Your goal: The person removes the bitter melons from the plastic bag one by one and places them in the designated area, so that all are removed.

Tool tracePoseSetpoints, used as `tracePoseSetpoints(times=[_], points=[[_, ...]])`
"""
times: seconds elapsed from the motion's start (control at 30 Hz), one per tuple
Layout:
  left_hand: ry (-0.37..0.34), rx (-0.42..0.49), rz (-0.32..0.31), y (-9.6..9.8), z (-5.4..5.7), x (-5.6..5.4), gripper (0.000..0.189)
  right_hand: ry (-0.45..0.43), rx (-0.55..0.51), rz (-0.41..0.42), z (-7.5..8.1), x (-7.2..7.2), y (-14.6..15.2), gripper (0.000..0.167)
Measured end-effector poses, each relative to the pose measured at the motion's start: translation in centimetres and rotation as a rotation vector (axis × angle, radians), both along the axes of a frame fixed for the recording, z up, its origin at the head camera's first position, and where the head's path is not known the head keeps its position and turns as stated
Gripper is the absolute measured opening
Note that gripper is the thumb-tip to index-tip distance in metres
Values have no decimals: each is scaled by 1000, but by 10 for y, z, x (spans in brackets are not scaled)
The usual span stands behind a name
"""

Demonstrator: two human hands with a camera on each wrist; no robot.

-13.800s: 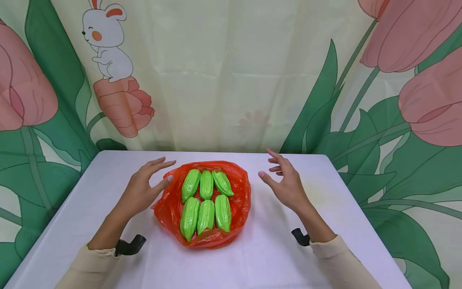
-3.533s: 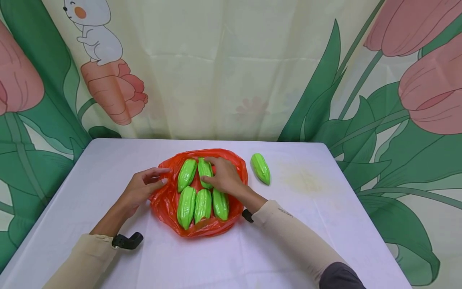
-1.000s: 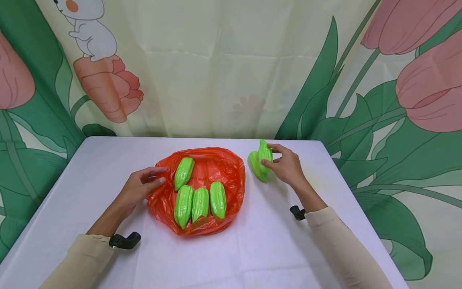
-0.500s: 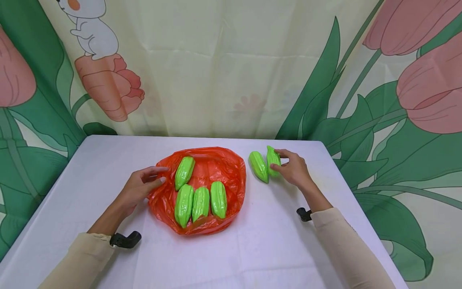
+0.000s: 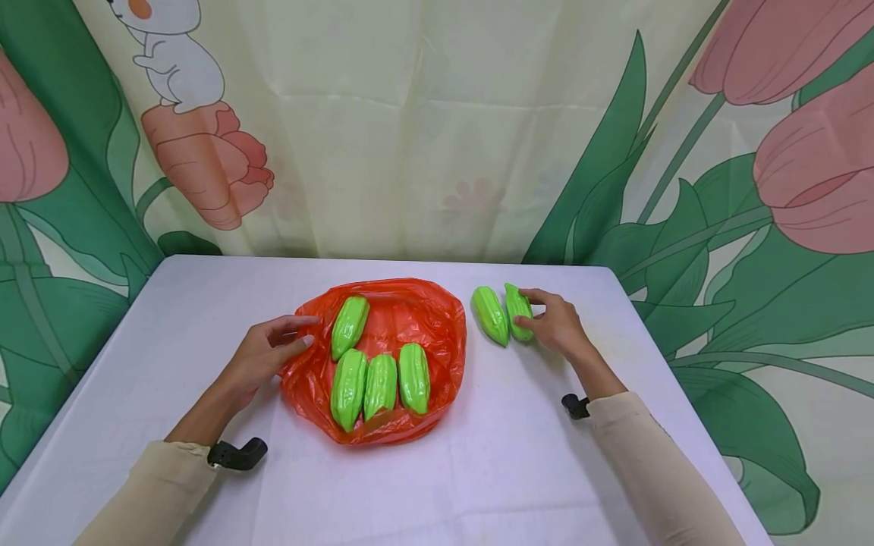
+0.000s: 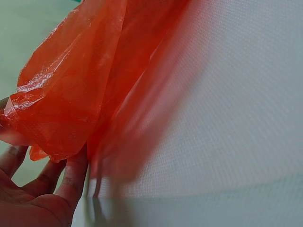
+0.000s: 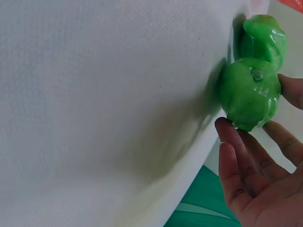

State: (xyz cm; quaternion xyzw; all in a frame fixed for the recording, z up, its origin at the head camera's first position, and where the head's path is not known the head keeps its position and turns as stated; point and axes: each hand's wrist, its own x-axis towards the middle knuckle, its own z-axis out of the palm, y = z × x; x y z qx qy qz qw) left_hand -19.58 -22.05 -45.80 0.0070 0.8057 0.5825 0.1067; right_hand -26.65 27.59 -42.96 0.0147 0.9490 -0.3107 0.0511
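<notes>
My left hand [image 5: 261,356] is at the left rim of an open red plastic bag [image 5: 437,334], its thumb and fingers on either side of the film. In the left wrist view the bag's crumpled edge [image 6: 71,94] hangs between them. Inside the bag lie several glossy, ridged green bitter melons [image 5: 349,387]. On the table to the right of it, my right hand [image 5: 558,326] pinches one bitter melon [image 5: 517,307] between thumb and fingertips. Another bitter melon [image 5: 489,315] lies close beside it. The right wrist view shows the held melon's round stem end [image 7: 251,92].
A white cloth covers the table [image 5: 382,493]. Behind it hangs a pale curtain [image 5: 410,152] printed with tulips, leaves and a rabbit on a carrot. Black wrist cameras sit at the left cuff [image 5: 237,455] and right cuff [image 5: 576,407].
Two bitter melons have left the bag for the table on its right. Within the last second, my right hand has set the second one down beside the first. The left hand stays at the bag's rim.
</notes>
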Motion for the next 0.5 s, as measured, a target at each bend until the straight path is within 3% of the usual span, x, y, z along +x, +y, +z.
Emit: tracePoseSetpoints(times=[0.5], points=[[0,14,2,-1,-1,0,52,-16,15,-5,0,2,0,67]])
